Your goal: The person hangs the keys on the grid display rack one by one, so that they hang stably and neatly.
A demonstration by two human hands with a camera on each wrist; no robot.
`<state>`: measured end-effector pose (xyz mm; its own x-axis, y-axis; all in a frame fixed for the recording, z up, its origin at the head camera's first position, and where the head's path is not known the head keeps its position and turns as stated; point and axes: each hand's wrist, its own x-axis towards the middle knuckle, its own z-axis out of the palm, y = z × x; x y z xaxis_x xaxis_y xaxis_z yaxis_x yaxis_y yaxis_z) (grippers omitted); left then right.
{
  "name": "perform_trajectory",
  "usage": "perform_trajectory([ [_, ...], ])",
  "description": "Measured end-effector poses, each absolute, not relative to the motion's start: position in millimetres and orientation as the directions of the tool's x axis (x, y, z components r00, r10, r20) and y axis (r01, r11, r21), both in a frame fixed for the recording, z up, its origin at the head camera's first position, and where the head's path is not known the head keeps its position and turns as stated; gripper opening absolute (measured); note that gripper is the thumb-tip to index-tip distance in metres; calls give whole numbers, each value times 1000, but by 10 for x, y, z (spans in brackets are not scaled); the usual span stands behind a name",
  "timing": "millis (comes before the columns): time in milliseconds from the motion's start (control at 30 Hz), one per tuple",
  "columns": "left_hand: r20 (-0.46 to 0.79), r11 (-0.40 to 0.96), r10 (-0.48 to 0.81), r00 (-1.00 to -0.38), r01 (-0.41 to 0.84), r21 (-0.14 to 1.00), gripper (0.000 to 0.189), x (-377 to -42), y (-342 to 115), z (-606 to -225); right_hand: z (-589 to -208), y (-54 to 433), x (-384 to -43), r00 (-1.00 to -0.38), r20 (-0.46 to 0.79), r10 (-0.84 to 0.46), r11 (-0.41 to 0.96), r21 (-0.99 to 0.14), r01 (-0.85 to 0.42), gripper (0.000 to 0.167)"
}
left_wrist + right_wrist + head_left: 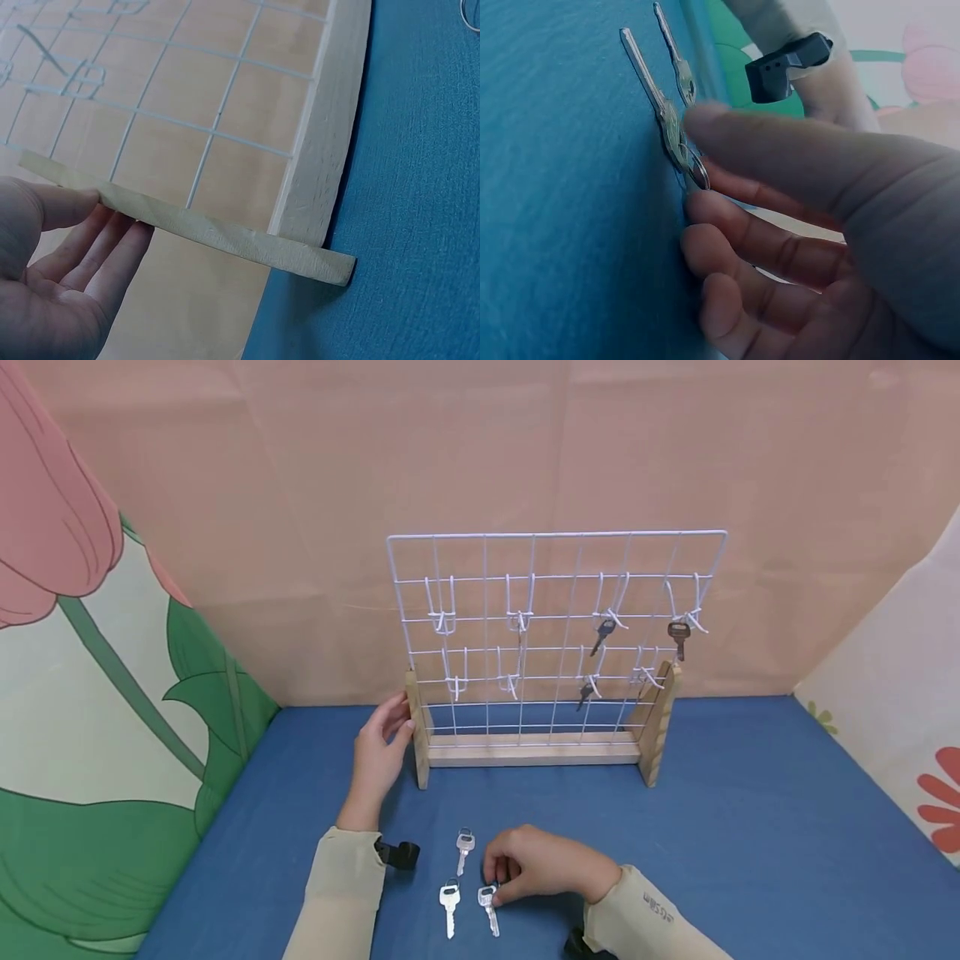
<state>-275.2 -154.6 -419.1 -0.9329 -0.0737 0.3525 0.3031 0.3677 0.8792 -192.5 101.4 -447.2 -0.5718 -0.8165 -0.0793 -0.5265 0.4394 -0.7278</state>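
A white wire key rack (532,535) stands on wooden supports. My left hand (382,760) touches its left wooden post; in the left wrist view, the thumb and fingertips meet that post (240,240) from the outer side. My right hand (547,864) is low over the table, thumb and forefinger by the ringed head of a silver key (490,910). In the right wrist view, a gap shows between thumb and forefinger around that key's ring (700,172). Beside it lie another key (449,906) and a third one (465,852), each with a small ring.
Three keys hang from hooks on the rack: one at upper centre-right (604,631), one at upper right (679,635) and one lower down (586,692). Other hooks (442,618) project from the grid. A blue cloth (750,827) covers the table, with patterned panels around it.
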Motion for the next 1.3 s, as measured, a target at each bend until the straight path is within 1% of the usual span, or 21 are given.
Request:
perform_trajectory([
  [133, 362, 374, -75, -929, 310, 874, 47, -2759, -1543, -4193, -4494, 1000, -1929, -576, -65, -815, 436, -725, -534, 13],
  [267, 363, 376, -76, -929, 311, 873, 46, -2721, -1534, -4234, -4557, 983, -1871, -612, -35, -790, 446, -717, -535, 17],
  [500, 321, 395, -84, -943, 264, 880, 45, -2624, -1575, -4358, -4646, 892, -1734, -675, -111, -729, 502, -757, -418, 12],
  [667, 356, 409, -88, -930, 292, 865, 45, -2664, -1593, -4323, -4619, 844, -1766, -703, -105, -704, 535, -729, -428, 13],
  [967, 368, 367, -64, -928, 321, 873, 46, -2730, -1516, -4256, -4534, 937, -1776, -722, -105, -684, 573, -690, -443, 21],
  [1167, 419, 365, -78, -904, 366, 856, 46, -2756, -1529, -4240, -4501, 934, -1776, -706, -122, -698, 584, -667, -462, 20],
  [1300, 411, 369, -80, -908, 356, 859, 46, -2767, -1549, -4221, -4493, 923, -1792, -705, -138, -696, 594, -663, -456, 19],
])
